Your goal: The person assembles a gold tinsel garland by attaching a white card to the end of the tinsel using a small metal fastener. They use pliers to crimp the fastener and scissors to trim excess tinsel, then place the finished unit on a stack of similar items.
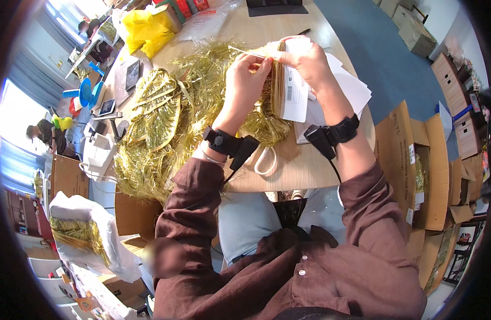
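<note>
Gold tinsel fringe point(203, 112) is heaped over the left and middle of the table, some of it in looped bundles. Close to the far right edge stands a white card point(294, 98) with a printed label, with the fringe's banded edge point(277, 88) layered along its left side. My left hand point(245, 80) is closed in a pinch at that banded edge, beside a thin pale strip point(250, 53). At the card's top, my right hand point(311, 61) is closed on the card; its fingertips are partly hidden. Tinsel strands hang below the card.
White papers point(349, 85) lie right of my right hand. A white loop point(265, 161) rests near the table's front edge. Yellow plastic bags point(149, 29) and a phone point(132, 74) are at the far left. Open cardboard boxes point(397, 144) stand at the right. Other people are in the left background.
</note>
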Motion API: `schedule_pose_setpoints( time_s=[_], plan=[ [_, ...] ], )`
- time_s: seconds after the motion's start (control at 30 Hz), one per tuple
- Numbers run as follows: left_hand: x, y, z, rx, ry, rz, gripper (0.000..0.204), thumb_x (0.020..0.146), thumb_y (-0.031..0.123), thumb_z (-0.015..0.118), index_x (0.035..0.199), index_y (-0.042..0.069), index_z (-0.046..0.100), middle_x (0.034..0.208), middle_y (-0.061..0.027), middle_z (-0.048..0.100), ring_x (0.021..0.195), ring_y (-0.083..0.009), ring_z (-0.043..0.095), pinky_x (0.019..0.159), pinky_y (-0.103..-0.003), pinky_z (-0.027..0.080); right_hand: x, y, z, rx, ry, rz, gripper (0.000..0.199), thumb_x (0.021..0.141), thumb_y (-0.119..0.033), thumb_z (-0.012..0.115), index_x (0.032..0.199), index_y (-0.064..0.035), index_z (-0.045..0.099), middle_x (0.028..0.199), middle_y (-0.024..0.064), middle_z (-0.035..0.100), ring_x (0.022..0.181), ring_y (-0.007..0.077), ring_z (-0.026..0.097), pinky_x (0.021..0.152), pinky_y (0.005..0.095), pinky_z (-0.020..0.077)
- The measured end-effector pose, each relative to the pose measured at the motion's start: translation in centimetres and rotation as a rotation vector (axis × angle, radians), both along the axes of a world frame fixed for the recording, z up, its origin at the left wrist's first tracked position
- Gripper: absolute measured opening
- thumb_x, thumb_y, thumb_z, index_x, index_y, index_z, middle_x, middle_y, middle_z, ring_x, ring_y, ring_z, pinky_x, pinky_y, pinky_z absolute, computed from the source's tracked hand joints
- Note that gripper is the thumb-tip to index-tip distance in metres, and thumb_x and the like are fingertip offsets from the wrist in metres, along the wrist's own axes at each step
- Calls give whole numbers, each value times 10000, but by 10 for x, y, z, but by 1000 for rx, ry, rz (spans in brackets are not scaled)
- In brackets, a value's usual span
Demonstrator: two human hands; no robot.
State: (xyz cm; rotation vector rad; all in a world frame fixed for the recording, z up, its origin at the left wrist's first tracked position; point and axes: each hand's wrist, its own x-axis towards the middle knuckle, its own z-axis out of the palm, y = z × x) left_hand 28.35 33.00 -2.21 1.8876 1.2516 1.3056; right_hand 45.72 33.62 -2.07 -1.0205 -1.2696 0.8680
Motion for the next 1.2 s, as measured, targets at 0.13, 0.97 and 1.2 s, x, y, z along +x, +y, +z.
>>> schedule_pose_setpoints(
  time_s=[0.13,0.97,1.2],
  plan=[
    [-17,2,4,6,-132,-39,237,914,233,753,1061,49,734,916,-26,716,807,-86,636,690,-267,521,6,4,-3,-59,68,32,349,780,-55,809,1095,22,679,1017,84,720,904,146,674,825,281,544],
    [-39,-15,11,-243,-391,-7,358,939,359,732,832,31,639,702,-31,680,575,-49,602,518,-191,458,15,1,-29,-72,170,29,366,773,-31,820,1097,23,658,992,105,729,874,161,690,819,294,563],
    [-37,-16,8,-222,-364,-2,332,944,326,727,846,20,643,704,-35,680,587,-56,616,538,-194,481,15,3,-33,-21,70,-13,363,767,-77,838,1075,21,672,957,91,736,839,143,684,787,289,560]
  ],
)
